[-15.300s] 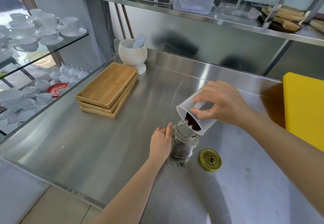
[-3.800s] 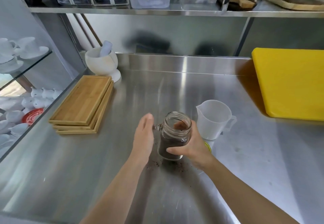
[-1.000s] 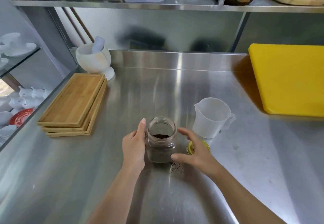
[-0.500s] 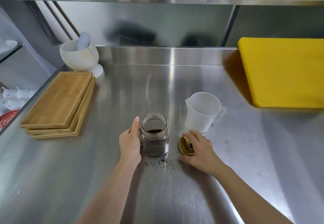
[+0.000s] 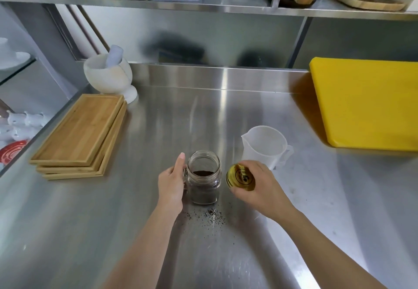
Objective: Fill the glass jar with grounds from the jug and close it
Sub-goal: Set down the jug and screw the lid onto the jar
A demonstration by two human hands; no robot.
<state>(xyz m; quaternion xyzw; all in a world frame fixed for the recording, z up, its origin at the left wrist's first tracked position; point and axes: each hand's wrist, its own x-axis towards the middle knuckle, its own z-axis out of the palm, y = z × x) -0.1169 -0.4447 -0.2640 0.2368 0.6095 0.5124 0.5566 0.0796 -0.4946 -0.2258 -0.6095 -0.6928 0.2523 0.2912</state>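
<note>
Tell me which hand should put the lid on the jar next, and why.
The right hand: it already holds the gold lid, lifted and tilted just right of the open glass jar. The left hand is at the jar's handle side, well placed to steady it.

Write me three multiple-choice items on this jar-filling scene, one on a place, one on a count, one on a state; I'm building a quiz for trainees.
1. Where does the jug stand?
A. On the yellow board
B. On the counter, beyond the right hand
C. On the upper shelf

2. How many wooden trays are stacked?
A. One
B. Three
C. Six

3. What state is the glass jar in?
A. Open, holding dark grounds
B. Closed with its lid
C. Tipped on its side

Answers:
1 B, it stands upright just beyond the right hand.
2 B, three edges show.
3 A, the gold lid is in the right hand; the left hand steadies the jar.
</note>
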